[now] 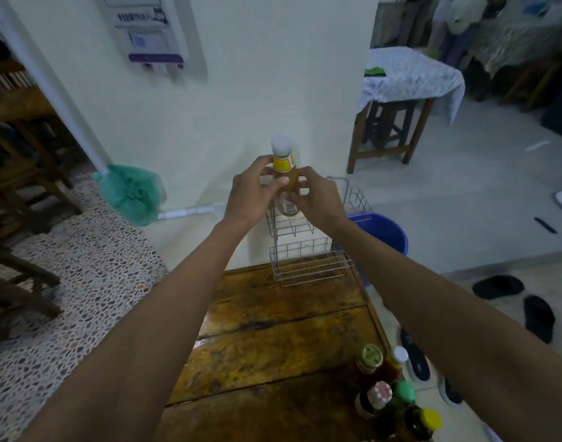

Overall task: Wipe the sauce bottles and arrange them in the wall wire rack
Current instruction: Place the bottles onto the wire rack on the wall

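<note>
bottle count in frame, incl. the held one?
6. One white-capped amber sauce bottle held by both hands over the wire wall rack; five clustered at the wooden table's near right corner: gold, white, pink-white, green, yellow caps. More may hide.

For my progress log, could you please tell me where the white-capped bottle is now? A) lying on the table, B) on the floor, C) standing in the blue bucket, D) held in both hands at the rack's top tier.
D: both the left hand and right hand grip the bottle at the rack.
</note>
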Available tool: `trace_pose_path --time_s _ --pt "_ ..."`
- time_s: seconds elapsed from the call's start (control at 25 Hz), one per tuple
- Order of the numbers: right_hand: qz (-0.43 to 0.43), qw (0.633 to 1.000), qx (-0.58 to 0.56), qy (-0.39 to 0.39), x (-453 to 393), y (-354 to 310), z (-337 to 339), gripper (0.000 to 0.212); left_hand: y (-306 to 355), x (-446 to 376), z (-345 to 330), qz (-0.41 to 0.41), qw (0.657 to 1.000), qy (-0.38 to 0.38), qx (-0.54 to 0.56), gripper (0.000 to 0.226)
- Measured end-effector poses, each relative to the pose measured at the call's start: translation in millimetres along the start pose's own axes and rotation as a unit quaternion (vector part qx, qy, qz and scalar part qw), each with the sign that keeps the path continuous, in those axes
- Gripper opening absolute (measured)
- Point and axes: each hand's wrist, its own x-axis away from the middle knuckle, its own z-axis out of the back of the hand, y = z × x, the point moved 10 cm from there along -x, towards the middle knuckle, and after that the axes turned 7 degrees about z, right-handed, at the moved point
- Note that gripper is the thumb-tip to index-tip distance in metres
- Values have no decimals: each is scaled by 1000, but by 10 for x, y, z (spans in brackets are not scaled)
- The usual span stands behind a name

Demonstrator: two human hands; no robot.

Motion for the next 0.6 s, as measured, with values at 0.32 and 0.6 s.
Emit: trace_pose_path --time_s 0.32,0.6 --pt "-23 998 3 -52 -283 358 -511 49 -429 -346 -38 5 974 63 -216 37" --pt "-24 998 41 -34 -306 448 -556 53 -523 -445 -120 -3 969 79 -234 34"
